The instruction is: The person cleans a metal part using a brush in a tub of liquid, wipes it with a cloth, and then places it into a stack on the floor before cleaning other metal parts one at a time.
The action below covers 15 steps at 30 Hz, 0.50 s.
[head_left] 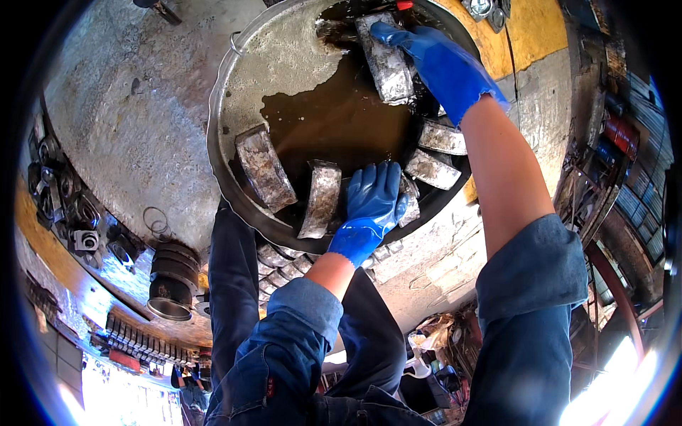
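Both my hands wear blue rubber gloves over a wide round basin [215,135] of murky brown liquid with pale foam. In the far right part of the basin, my right hand [444,64] grips a curved metal block [386,60], thumb on its face; its other fingers are mostly hidden. My left hand [371,202] lies palm down at the near rim, fingers stretched out, next to a partly covered metal block [410,201]. To its left stand two more curved blocks, one upright [321,199] and one tilted [265,168]. Others [433,169] lean along the right wall.
Beneath the near rim, between my legs, lie rows of similar blocks [273,266]. A dark metal cylinder [172,280] stands on the floor at left, near a thin wire ring [155,220]. Machine parts [87,240] line the far left. Something red [403,5] touches the basin's far edge.
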### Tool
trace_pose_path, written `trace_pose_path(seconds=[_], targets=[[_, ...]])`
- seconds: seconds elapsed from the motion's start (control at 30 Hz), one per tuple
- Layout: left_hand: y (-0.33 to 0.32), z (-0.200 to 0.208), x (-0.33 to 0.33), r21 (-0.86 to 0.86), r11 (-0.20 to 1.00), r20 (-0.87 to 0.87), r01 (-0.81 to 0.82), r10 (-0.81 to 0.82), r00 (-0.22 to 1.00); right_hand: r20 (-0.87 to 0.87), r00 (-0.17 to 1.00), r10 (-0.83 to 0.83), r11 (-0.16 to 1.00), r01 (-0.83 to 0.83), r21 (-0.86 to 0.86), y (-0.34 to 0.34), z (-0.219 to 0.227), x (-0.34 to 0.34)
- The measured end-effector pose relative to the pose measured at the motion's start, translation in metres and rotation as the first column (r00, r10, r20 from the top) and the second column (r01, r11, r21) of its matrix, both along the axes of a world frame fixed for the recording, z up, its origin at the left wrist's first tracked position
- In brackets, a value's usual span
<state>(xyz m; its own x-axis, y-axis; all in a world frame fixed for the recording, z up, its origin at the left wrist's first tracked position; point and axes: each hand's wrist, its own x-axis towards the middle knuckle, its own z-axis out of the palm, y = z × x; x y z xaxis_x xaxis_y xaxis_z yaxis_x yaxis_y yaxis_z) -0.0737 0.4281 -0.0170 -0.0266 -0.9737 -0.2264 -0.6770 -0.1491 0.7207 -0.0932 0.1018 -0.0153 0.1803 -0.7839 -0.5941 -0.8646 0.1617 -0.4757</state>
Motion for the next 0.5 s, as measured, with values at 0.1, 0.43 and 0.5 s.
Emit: trace_pose_path(seconds=[0.1, 0.43, 0.5], targets=[[0.000, 0.000, -0.002, -0.021, 1.000, 0.040, -0.006, 0.007, 0.999, -0.053, 0.998, 0.033, 0.997, -0.037, -0.062, -0.003, 0.004, 0.004], [0.003, 0.001, -0.003, -0.030, 0.999, 0.034, -0.019, 0.020, 0.999, -0.184, 0.979, 0.093, 0.983, -0.120, -0.142, 0.011, 0.014, 0.015], [0.002, 0.002, -0.005, -0.049, 0.999, 0.027, -0.021, 0.022, 0.999, -0.204, 0.974, 0.098, 0.980, -0.130, -0.153, 0.014, 0.018, 0.012]])
